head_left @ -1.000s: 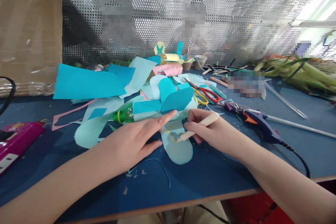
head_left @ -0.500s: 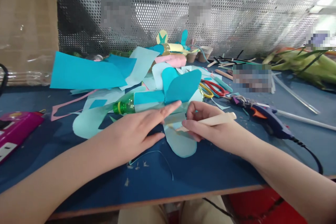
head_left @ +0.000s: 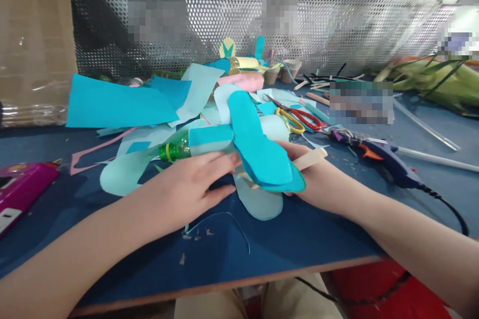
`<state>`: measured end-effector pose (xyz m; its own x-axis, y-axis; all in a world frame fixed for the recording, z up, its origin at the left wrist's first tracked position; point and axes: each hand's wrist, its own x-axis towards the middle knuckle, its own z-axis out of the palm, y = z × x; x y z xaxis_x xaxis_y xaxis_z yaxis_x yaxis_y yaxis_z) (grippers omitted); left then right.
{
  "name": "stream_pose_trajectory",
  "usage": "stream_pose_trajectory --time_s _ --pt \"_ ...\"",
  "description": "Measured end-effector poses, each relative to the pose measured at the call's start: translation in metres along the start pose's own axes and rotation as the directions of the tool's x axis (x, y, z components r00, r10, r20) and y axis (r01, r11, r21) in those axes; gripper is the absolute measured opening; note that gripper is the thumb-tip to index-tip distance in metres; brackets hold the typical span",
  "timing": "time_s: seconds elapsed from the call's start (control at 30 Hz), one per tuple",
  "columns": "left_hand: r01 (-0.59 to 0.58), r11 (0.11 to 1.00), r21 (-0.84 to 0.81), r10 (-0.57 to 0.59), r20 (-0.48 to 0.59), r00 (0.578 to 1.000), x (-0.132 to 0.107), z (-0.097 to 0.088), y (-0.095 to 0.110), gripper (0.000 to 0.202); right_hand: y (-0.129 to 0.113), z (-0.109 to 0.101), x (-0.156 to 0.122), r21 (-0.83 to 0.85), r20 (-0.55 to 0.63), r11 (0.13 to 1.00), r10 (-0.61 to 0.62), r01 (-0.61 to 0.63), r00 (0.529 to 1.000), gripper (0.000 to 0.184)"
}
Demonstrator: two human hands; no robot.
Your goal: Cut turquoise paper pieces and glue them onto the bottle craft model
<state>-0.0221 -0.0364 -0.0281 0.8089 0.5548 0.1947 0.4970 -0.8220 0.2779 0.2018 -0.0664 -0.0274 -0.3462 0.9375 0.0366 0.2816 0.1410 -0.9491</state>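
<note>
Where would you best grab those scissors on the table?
By the red and yellow handle loops, coming from the near right. The scissors lie flat on paper scraps with the loops towards the person and uncovered, while the blades point away to the back left.

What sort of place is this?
Probably a craft workbench: cut blue paper lies heaped on the table, scissors and a glue gun sit to its right, and the person's right hand holds a wooden stick.

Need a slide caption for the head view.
Left hand on wrapped bottle; right hand holds stick under blue flap.
</note>
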Motion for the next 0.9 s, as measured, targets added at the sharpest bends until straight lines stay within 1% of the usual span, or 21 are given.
stream_pose_trajectory --time_s 0.07,0.13,0.2,0.37,0.47,0.7,0.9 --pt "0.03 1.0 0.006 -0.03 0.008 1.0 0.0 -0.001 0.0007 0.053 -0.0002 -0.0002 -0.0004 -0.02 -0.005 0.999 0.039 -0.039 0.999 0.016" --pt "0.048 0.999 0.019 -0.049 0.018 0.999 0.0004 -0.0031 0.003 0.058 -0.0003 0.0001 -0.0008 -0.057 -0.037 0.992 0.115 -0.117 0.993 0.022" --pt "0.052 0.998 0.029 -0.053 0.032 0.998 0.0008 -0.0048 0.005 0.062 -0.0005 0.0007 -0.0011 -0.081 -0.062 0.986 0.141 -0.145 0.988 0.023" --pt "0.034 0.999 0.037 -0.034 0.023 0.999 0.0001 -0.0038 0.0038 0.066 -0.0011 0.0019 -0.0012 -0.105 -0.037 0.986 0.124 -0.127 0.992 0.023" --pt "0.022 0.999 0.042 -0.023 0.012 1.0 -0.0006 -0.0026 0.0026 0.066 -0.0011 0.002 -0.0015 -0.107 -0.055 0.985 0.129 -0.134 0.99 0.024" --pt "0.031 0.999 0.045 -0.031 0.018 0.999 0.0004 -0.0041 0.0055 0.064 -0.0015 0.0011 -0.0018 -0.106 -0.042 0.984 0.141 -0.145 0.989 0.024" --pt "0.035 0.998 0.046 -0.036 0.025 0.999 0.0006 -0.0037 0.0042 0.068 -0.0015 0.0018 -0.0026 -0.103 -0.026 0.983 0.151 -0.153 0.988 0.023"
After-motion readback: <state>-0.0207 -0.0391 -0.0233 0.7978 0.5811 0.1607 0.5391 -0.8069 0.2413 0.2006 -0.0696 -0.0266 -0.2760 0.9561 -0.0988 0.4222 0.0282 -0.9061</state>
